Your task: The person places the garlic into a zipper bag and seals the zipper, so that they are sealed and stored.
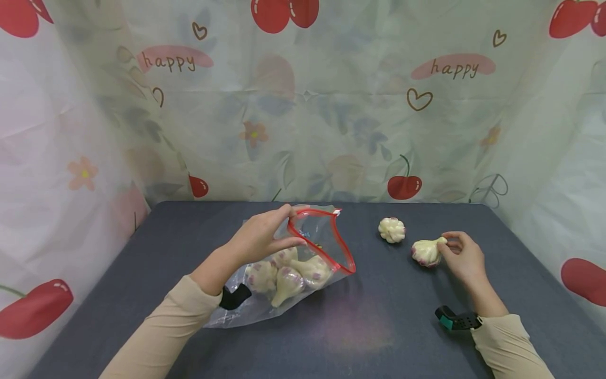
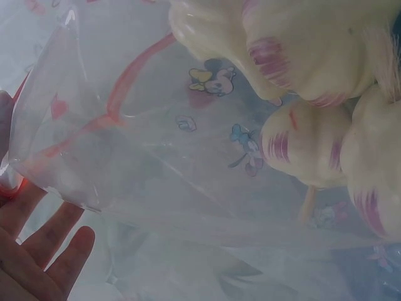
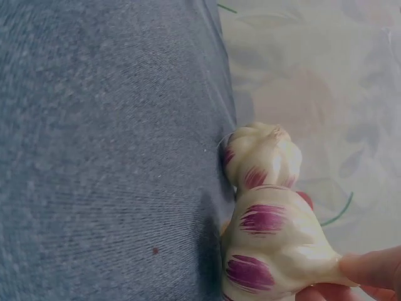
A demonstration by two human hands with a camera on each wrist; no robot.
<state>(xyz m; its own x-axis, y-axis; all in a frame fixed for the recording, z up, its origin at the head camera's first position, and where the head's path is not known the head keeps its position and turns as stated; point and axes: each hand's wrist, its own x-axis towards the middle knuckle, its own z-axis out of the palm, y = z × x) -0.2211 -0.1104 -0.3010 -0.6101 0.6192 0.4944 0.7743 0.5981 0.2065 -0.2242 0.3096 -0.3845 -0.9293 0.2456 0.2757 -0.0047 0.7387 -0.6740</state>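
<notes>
Closest in, two beige sleeves (image 1: 161, 322), soft cloth wrinkled over the forearms. Up past them, the left hand (image 1: 262, 234) has its grip on a clear zip bag (image 1: 236, 317), thumb and fingers well apart at the gaping, red-edged mouth. Count them: at least four garlic bulbs (image 1: 290, 284) are inside! Two are outside. The right hand (image 1: 466, 258) pinches the nearer bulb (image 1: 425, 253) by its neck, grip drawn in to that thin stem; whether it's clear of the table (image 1: 388, 289), I can't tell. The loose bulb (image 1: 392, 230) sits just beyond, untouched. Most are in, then, by my reckoning. And what finishes: glossy, lobed cream with brushy purple streaks (image 3: 263, 218), crinkly film with cartoon prints (image 2: 247, 147), a dark, fine-grained tabletop.
</notes>
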